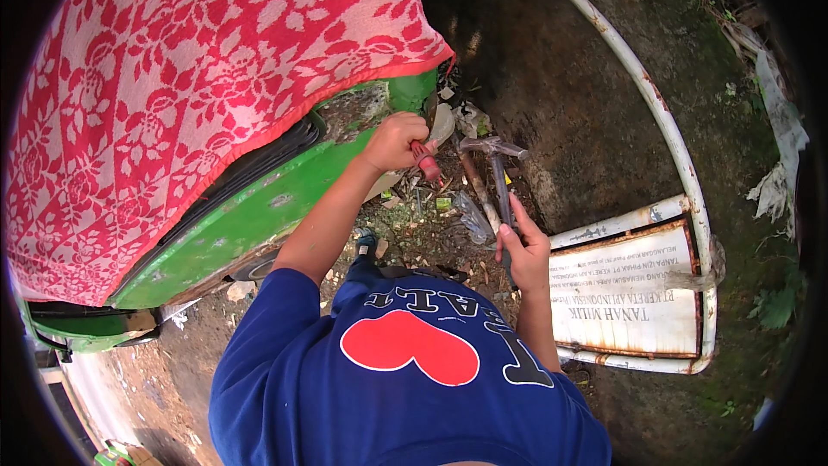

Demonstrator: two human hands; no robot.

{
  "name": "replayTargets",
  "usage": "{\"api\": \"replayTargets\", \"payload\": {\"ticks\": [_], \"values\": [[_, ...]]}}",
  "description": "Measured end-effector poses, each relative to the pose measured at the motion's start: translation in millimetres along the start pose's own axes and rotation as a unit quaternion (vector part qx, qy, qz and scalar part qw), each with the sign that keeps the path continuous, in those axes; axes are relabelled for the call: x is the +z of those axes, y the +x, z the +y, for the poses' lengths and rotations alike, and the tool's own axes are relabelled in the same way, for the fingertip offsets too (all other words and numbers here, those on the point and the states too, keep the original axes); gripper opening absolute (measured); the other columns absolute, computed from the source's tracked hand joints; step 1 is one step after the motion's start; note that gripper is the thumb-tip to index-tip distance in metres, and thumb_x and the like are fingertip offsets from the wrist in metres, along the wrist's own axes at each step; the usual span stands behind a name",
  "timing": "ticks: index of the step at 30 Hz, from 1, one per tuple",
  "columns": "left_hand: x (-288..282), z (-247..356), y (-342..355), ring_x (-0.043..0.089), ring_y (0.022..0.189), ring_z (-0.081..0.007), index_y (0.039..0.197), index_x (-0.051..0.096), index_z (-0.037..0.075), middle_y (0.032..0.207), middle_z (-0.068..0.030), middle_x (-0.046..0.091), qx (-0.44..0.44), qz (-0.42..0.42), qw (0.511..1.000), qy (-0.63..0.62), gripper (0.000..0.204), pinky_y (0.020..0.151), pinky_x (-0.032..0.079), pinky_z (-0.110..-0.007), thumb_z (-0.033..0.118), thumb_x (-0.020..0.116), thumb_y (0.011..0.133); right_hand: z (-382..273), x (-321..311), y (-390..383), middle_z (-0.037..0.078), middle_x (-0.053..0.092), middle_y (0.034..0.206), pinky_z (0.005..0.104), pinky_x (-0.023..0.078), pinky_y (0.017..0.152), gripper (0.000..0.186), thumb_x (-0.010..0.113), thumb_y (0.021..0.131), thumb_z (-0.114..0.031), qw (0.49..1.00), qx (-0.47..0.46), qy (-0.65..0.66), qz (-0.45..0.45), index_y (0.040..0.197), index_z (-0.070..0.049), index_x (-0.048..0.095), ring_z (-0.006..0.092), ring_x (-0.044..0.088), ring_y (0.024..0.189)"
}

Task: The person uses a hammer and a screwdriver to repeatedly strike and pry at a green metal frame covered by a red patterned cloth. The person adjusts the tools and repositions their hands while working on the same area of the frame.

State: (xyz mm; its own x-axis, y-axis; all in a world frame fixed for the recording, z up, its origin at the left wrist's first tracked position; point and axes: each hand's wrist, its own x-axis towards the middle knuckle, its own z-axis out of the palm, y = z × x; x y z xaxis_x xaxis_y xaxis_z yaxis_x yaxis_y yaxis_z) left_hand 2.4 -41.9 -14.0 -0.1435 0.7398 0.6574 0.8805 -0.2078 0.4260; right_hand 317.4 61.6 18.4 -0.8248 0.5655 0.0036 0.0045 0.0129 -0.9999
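My left hand (397,142) is closed round a tool with a red handle (426,161), which looks like a screwdriver. Its far end is hidden by my fingers and the green car body. This hand is beside the scraped corner of the green car (285,194). To the right, my right hand (524,246) grips the shaft of a hammer (501,181), its metal head pointing away from me. A brown wooden stick (476,179) runs alongside the hammer's shaft; whether my hand touches it I cannot tell.
A red and pale floral blanket (224,78) covers most of the car. At right stands a rusty white tubular frame (660,108) with a white sign panel (634,289). Rubble, leaves and plastic scraps (473,220) litter the dirt ground between car and frame.
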Motion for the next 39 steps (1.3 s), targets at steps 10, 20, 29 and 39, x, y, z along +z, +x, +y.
{"api": "replayTargets", "payload": {"ticks": [10, 20, 29, 39], "values": [[-5.6, -2.8, -1.1, 0.053, 0.064, -0.0358, 0.063, 0.043, 0.003, 0.064, -0.0130, 0.047, 0.005, 0.000, 1.000, -0.016, 0.035, 0.059, 0.042, -0.046, 0.015, 0.073, 0.077, 1.5, 1.1, 1.2, 0.003, 0.062, 0.081, 0.0246, 0.049, 0.057, 0.053, 0.058, 0.099, -0.006, 1.000, -0.001, -0.004, -0.008, 0.150, -0.001, 0.045, 0.0080, 0.055, 0.066], [-10.4, -7.3, 2.6, 0.054, 0.065, -0.0367, 0.063, 0.046, 0.004, 0.065, -0.0130, 0.050, 0.015, -0.027, 0.999, -0.013, 0.033, 0.059, 0.044, -0.046, 0.018, 0.073, 0.075, 0.2, 3.1, 3.5, 0.003, 0.062, 0.083, 0.0248, 0.049, 0.057, 0.052, 0.058, 0.099, -0.004, 1.000, -0.001, -0.005, -0.014, 0.150, -0.001, 0.046, 0.0082, 0.055, 0.066], [-6.6, -5.3, 0.3, 0.048, 0.060, -0.0356, 0.061, 0.040, 0.003, 0.061, -0.0127, 0.043, 0.027, -0.007, 0.998, -0.048, 0.037, 0.057, 0.039, -0.045, 0.012, 0.074, 0.073, -0.3, 2.6, 4.9, 0.003, 0.062, 0.082, 0.0250, 0.048, 0.057, 0.053, 0.058, 0.099, -0.005, 1.000, 0.003, -0.001, -0.020, 0.150, -0.001, 0.045, 0.0083, 0.054, 0.065], [-9.6, -5.6, 1.1, 0.049, 0.060, -0.0355, 0.061, 0.043, 0.004, 0.061, -0.0122, 0.044, 0.032, -0.005, 0.998, -0.048, 0.034, 0.058, 0.041, -0.045, 0.012, 0.074, 0.073, -0.2, 3.3, 5.2, 0.004, 0.062, 0.081, 0.0257, 0.049, 0.057, 0.053, 0.058, 0.099, -0.005, 1.000, 0.012, -0.004, -0.019, 0.151, -0.003, 0.045, 0.0086, 0.055, 0.065]]}}
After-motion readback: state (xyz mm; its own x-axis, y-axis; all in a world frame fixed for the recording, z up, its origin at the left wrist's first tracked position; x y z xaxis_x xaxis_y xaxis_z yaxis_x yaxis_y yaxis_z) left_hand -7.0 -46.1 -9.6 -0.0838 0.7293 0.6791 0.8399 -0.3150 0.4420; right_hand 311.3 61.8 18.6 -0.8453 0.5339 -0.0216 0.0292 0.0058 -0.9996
